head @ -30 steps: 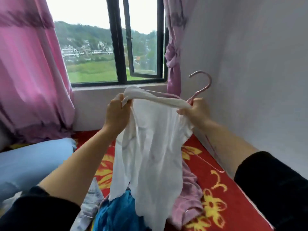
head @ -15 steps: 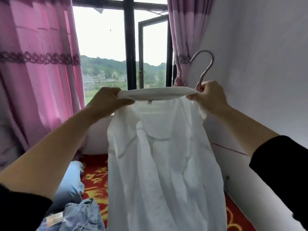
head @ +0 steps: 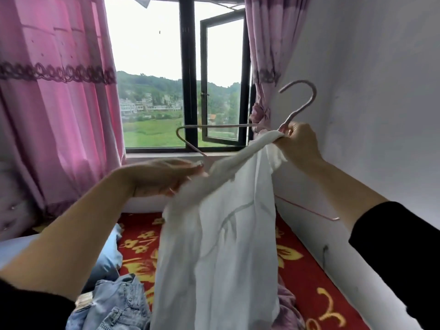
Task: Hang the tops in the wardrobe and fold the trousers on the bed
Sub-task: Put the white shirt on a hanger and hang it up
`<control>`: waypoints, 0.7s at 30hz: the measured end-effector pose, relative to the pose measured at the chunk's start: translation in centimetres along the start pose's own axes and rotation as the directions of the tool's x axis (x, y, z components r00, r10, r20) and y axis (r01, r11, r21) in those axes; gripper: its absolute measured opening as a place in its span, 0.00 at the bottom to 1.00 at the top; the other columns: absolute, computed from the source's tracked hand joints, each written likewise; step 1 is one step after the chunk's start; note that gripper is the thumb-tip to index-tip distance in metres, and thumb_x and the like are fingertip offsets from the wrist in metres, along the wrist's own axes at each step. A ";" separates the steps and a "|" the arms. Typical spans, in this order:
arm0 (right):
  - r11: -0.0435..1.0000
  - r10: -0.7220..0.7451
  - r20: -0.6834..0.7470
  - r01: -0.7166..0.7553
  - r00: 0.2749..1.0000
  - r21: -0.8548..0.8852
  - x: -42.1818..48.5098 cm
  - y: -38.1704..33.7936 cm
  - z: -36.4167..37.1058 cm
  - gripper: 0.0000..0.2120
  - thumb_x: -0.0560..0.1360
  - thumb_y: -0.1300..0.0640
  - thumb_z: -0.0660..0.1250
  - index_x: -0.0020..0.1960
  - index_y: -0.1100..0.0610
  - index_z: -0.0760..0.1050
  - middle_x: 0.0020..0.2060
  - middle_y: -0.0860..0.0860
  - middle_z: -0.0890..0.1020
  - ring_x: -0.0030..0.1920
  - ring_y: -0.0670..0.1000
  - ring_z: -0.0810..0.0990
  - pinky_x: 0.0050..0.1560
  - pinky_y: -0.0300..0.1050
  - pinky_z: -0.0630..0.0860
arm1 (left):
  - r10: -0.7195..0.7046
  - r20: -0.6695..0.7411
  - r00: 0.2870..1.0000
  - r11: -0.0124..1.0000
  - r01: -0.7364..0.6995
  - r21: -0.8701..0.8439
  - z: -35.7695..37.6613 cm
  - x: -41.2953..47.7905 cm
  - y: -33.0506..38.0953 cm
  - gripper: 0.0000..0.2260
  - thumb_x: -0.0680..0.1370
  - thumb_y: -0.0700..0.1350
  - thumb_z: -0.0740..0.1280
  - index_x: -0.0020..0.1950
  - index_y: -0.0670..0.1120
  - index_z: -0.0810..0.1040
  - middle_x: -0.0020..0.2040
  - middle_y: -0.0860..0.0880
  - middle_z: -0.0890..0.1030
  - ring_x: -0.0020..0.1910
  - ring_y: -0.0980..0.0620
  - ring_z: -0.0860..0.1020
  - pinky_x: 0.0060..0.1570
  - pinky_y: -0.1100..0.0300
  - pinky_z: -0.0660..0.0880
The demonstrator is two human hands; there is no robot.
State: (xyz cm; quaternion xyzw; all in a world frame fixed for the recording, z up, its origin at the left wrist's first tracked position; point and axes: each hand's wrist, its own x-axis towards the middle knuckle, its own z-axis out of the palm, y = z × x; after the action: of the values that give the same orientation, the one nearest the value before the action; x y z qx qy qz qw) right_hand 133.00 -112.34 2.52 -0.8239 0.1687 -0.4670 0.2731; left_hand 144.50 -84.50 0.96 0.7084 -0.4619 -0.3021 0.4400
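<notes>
White cotton top (head: 226, 234), dangling over the red floral bed (head: 309, 270), has slipped off the nine-o'clock arm of the pink wire hanger (head: 214, 126), so while the right hand (head: 300, 144) pinches collar and hook-neck, the left hand (head: 162, 177) clutches the loose shoulder, likely for re-threading.

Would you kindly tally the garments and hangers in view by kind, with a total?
1 white fabric top
2 pink wire hangers: one held, one by the wall
1 pair of blue denim jeans
1 crumpled mauve garment
Total: 5

A single head-worn wide view, facing the window (head: 181, 75) and angled down over the bed (head: 307, 277) close below.
</notes>
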 end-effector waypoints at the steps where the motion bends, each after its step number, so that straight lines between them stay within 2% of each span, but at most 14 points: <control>1: 0.998 0.035 0.045 -0.038 0.998 0.059 -0.4 0.0 0.4 0.14 0.68 0.49 0.71 0.35 0.60 0.73 0.29 0.52 0.73 0.32 0.51 0.69 0.31 0.43 0.64 | -0.058 0.078 0.995 0.997 0.054 0.051 0.6 0.3 -0.6 0.19 0.70 0.59 0.66 0.56 0.50 0.82 0.50 0.45 0.83 0.46 0.49 0.81 0.50 0.57 0.80; 3: 0.988 0.078 0.104 -0.091 0.992 0.127 -1.1 0.3 1.3 0.09 0.71 0.57 0.69 0.34 0.57 0.72 0.28 0.49 0.73 0.32 0.50 0.70 0.31 0.42 0.66 | -0.115 0.103 0.988 0.987 0.102 0.122 1.9 1.4 -1.8 0.16 0.77 0.53 0.63 0.59 0.46 0.78 0.51 0.43 0.83 0.47 0.45 0.82 0.51 0.54 0.79; 6: 0.956 0.088 0.145 -0.124 0.986 0.264 -2.2 0.2 2.9 0.09 0.71 0.61 0.69 0.32 0.58 0.76 0.26 0.49 0.75 0.28 0.46 0.71 0.30 0.39 0.69 | -0.042 -0.152 0.987 0.987 0.064 0.148 4.1 3.6 -3.0 0.10 0.80 0.47 0.62 0.58 0.45 0.79 0.51 0.46 0.83 0.50 0.48 0.82 0.51 0.56 0.79; 9: 0.908 0.068 0.267 -0.171 0.961 0.382 -3.1 0.2 4.4 0.22 0.72 0.66 0.68 0.22 0.53 0.75 0.20 0.46 0.73 0.22 0.43 0.68 0.27 0.38 0.66 | 0.063 -0.428 0.902 0.998 -0.048 0.045 6.1 5.6 -3.7 0.09 0.80 0.42 0.63 0.57 0.43 0.79 0.52 0.46 0.82 0.48 0.50 0.81 0.49 0.57 0.79; 11: 0.906 0.031 0.303 -0.154 0.952 0.393 -3.7 0.3 5.1 0.22 0.72 0.68 0.68 0.22 0.51 0.76 0.18 0.44 0.73 0.21 0.41 0.67 0.26 0.36 0.66 | 0.155 -0.559 0.814 0.988 -0.112 0.110 6.9 6.6 -3.8 0.10 0.79 0.43 0.64 0.59 0.45 0.77 0.53 0.47 0.82 0.49 0.52 0.81 0.50 0.54 0.80; 13: 0.906 0.001 0.308 -0.131 0.951 0.403 -4.1 0.4 5.4 0.18 0.72 0.70 0.67 0.26 0.55 0.76 0.17 0.43 0.73 0.20 0.39 0.68 0.24 0.33 0.66 | 0.195 -0.554 0.809 0.981 -0.157 0.116 7.8 7.2 -3.6 0.12 0.78 0.48 0.66 0.60 0.49 0.76 0.52 0.50 0.82 0.50 0.53 0.81 0.52 0.51 0.79; 15: 0.900 -0.007 0.312 -0.130 0.950 0.416 -4.5 0.5 5.6 0.18 0.72 0.71 0.67 0.27 0.57 0.74 0.17 0.43 0.73 0.19 0.39 0.68 0.24 0.30 0.66 | 0.171 -0.488 0.856 0.983 -0.183 0.024 8.6 7.4 -3.1 0.12 0.77 0.51 0.67 0.59 0.49 0.76 0.50 0.47 0.83 0.49 0.49 0.82 0.51 0.50 0.80; 18: 0.882 0.011 0.334 -0.167 0.943 0.441 -4.9 0.9 5.5 0.17 0.73 0.70 0.68 0.27 0.58 0.74 0.17 0.43 0.73 0.19 0.39 0.68 0.23 0.30 0.66 | 0.075 -0.361 0.929 0.975 -0.144 -0.167 9.1 7.4 -2.7 0.13 0.76 0.49 0.69 0.58 0.44 0.78 0.52 0.42 0.83 0.49 0.47 0.82 0.52 0.52 0.79; 21: 0.889 0.024 0.377 -0.192 0.926 0.415 -5.1 1.4 5.2 0.15 0.73 0.67 0.69 0.29 0.58 0.76 0.17 0.42 0.73 0.20 0.39 0.69 0.24 0.30 0.67 | 0.015 -0.246 0.969 0.978 -0.065 -0.198 9.0 7.2 -2.8 0.12 0.76 0.49 0.70 0.52 0.41 0.80 0.45 0.45 0.83 0.43 0.50 0.81 0.49 0.53 0.79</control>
State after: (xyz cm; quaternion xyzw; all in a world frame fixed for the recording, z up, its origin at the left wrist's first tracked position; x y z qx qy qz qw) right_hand 134.84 -109.20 -3.98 -0.8003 0.0509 -0.3174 0.5061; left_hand 140.85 -93.70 -5.57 0.6815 -0.3854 -0.2499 0.5697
